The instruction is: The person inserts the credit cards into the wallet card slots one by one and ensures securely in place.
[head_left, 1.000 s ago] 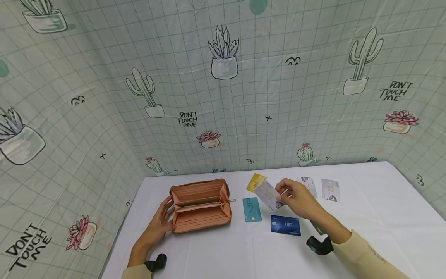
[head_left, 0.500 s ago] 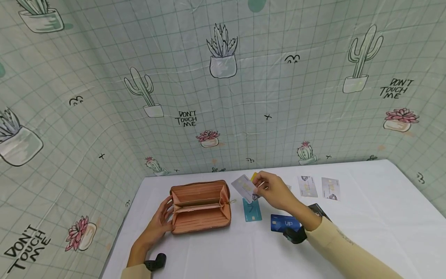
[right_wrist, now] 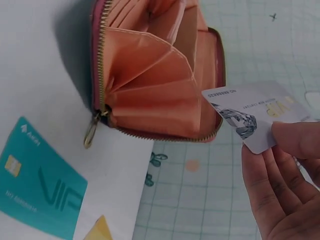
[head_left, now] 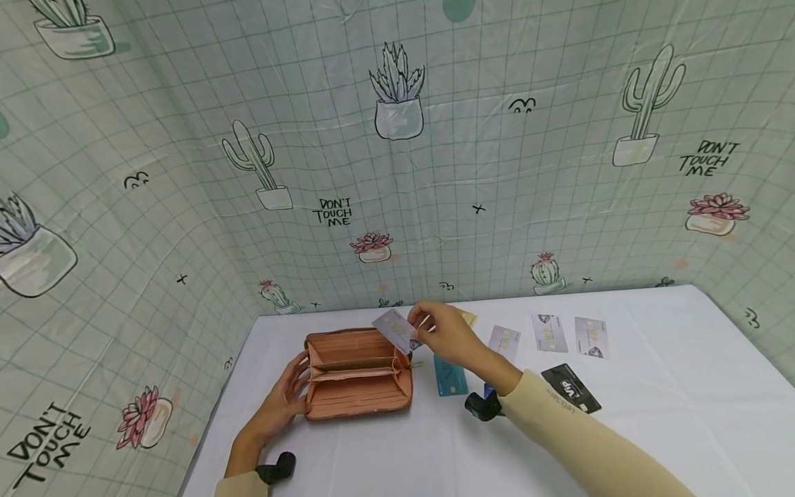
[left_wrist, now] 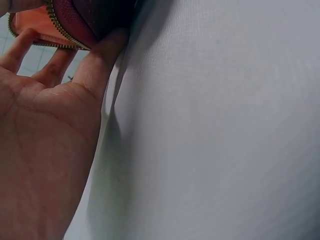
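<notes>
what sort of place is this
Probably a makeshift filming booth, though the room beyond is out of view: a creased cactus-print backdrop surrounds the back and sides of a white table, and the person has black wrist-worn devices.

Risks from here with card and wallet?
The right hand pinches the silver card by one end; it may swivel or slip.
The card could snag on the zipper edging the open wallet.
The left hand holds only one end of the wallet, so a push might skew it.
</notes>
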Demonstrator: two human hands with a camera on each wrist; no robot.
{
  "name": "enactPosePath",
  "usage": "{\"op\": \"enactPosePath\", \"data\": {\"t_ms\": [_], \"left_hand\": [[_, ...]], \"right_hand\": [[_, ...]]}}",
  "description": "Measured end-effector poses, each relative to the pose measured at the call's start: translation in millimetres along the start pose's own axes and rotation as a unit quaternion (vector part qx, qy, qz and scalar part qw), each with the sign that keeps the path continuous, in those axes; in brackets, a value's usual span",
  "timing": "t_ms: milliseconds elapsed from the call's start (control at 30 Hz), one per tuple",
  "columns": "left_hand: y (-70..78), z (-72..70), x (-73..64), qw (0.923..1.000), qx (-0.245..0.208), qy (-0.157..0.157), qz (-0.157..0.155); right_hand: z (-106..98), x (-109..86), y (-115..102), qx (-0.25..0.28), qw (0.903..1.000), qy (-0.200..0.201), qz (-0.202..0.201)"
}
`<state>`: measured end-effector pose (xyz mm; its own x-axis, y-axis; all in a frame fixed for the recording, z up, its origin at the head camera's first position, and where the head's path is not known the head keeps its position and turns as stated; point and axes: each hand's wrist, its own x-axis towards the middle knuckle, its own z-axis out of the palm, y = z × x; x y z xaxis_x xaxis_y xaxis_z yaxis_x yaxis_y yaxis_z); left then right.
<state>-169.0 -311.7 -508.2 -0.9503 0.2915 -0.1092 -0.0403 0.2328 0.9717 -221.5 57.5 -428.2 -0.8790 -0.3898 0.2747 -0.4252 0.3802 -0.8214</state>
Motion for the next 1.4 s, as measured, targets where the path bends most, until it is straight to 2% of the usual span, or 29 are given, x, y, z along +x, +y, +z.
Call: {"op": "enactPosePath", "data": {"t_ms": [333, 600, 767, 1167, 1400], "left_hand": [[-2.5, -1.8, 0.1, 0.9998, 0.018, -0.003, -0.004], [-1.3, -2.6, 0.3, 0.9999, 0.002, -0.011, 0.002], [-0.5, -2.1, -0.1, 0.9999, -0.006, -0.011, -0.004], [1.3, -2.6, 0.7, 0.9996, -0.013, -0.017, -0.016], [-0.8, -3.7, 0.5, 0.9998, 0.009, -0.016, -0.011]], "right_hand": [[23.2, 23.4, -14.2, -0.005, 0.9994, -0.009, -0.032], [41.5, 37.0, -22.0, -0.017, 0.9993, -0.012, -0.031], [52.3, 44.0, -23.7, -0.030, 0.9985, -0.010, -0.045], [67.2, 58.6, -27.7, -0.060, 0.9959, -0.027, -0.062], [73.7, 61.0, -28.7, -0.072, 0.9947, -0.037, -0.064]]}}
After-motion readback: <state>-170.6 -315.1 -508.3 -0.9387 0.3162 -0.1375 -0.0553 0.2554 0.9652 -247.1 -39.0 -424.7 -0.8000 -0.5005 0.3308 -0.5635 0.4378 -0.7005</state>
